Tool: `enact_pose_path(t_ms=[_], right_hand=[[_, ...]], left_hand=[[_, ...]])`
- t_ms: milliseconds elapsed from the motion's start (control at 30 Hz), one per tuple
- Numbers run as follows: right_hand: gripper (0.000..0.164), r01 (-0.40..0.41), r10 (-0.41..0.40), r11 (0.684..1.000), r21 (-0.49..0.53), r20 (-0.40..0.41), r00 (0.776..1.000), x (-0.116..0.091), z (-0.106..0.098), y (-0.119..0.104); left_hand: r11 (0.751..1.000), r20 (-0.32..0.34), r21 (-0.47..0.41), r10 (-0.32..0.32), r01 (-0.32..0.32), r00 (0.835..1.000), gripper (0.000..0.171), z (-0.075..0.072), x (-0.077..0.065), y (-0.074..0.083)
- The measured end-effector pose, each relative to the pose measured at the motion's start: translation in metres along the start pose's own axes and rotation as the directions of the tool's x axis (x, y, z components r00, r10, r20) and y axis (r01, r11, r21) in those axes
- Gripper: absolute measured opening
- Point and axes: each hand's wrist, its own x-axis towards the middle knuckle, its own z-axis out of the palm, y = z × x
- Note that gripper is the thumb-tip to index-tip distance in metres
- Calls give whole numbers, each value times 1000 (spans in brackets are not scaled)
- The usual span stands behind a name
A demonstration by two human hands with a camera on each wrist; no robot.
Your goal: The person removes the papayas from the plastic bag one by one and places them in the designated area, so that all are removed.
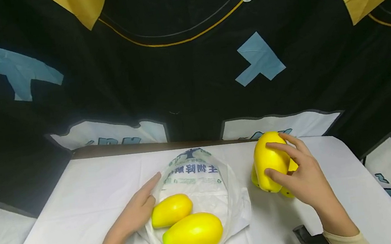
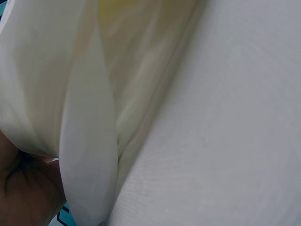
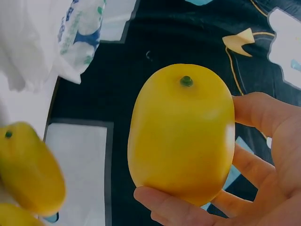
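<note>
A white plastic bag [image 1: 240, 211] lies with its mouth wide open and its printed wall at the back. Inside it are a smaller yellow mango [image 1: 172, 210] and a larger one [image 1: 193, 235]. My left hand [image 1: 137, 211] holds the bag's left rim, index finger stretched along it; in the left wrist view the film [image 2: 89, 141] hides most of the fingers. To the right of the bag, my right hand [image 1: 302, 175] grips another yellow mango [image 1: 270, 161] between thumb and fingers. Its green stem spot shows in the right wrist view.
More yellow mangoes [image 3: 33, 169] sit behind and below the held one, partly covered by it in the head view. A white cloth [image 1: 88, 187] covers the table. A black curtain [image 1: 189, 81] with blue and yellow shapes hangs beyond its far edge.
</note>
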Motion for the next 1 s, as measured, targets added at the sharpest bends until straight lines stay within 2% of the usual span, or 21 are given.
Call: enact_pose_path(t_ms=[233, 667, 1000], right_hand=[[55, -54, 53, 998, -35, -22, 998, -9, -12, 8], [53, -109, 98, 984, -141, -85, 992, -25, -32, 30], [58, -222, 204, 958, -183, -112, 972, -29, -44, 46]], left_hand=[[1000, -3, 3, 10, -10, 1000, 59, -1, 1, -1], [1000, -3, 6, 6, -6, 1000, 59, -1, 0, 0], [1000, 1, -2, 2, -2, 1000, 59, 1, 0, 0]])
